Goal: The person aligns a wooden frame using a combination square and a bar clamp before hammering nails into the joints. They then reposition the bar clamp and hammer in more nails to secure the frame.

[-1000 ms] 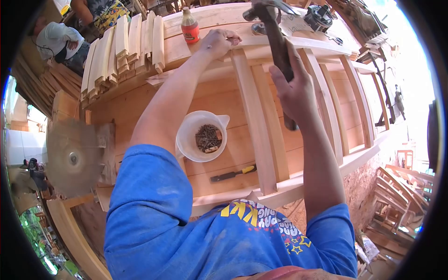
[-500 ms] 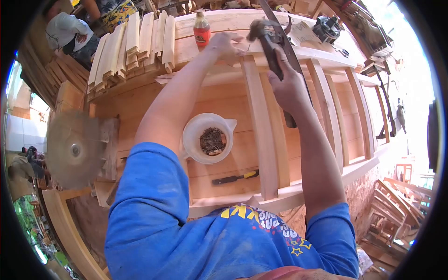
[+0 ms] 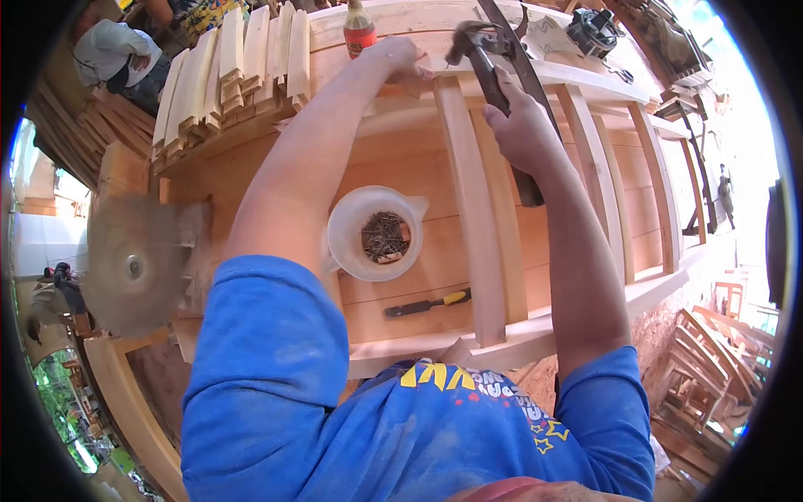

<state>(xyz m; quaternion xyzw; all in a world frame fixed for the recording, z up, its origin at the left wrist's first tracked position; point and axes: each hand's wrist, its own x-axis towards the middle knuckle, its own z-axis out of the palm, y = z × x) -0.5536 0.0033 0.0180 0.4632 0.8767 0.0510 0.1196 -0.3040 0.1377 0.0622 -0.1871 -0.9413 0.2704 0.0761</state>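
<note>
My right hand [image 3: 527, 125] is wrapped around the handle of a claw hammer [image 3: 478, 43]. The hammer head is raised just right of my left hand [image 3: 406, 63]. My left fingers are pinched together beside the top end of a wooden slat [image 3: 470, 201], at the frame's far rail; what is between them is too small to make out. A long dark metal blade [image 3: 529, 71] lies behind the hammer and right hand. Below my left forearm stands a white plastic pitcher [image 3: 343, 243] with many nails [image 3: 385, 238] inside.
A spinning circular saw blade [image 3: 134, 268] is at left. Stacked wood strips [image 3: 232, 54] and a red-labelled bottle [image 3: 359, 33] stand beyond my left arm. A yellow-black tool [image 3: 428, 303] lies near the front rail. A person [image 3: 117, 54] sits at upper left.
The hammer has come slightly toward my left hand and its head looks sharper. My left fingers have drawn closer together at the slat's end. The whole view has shifted a little.
</note>
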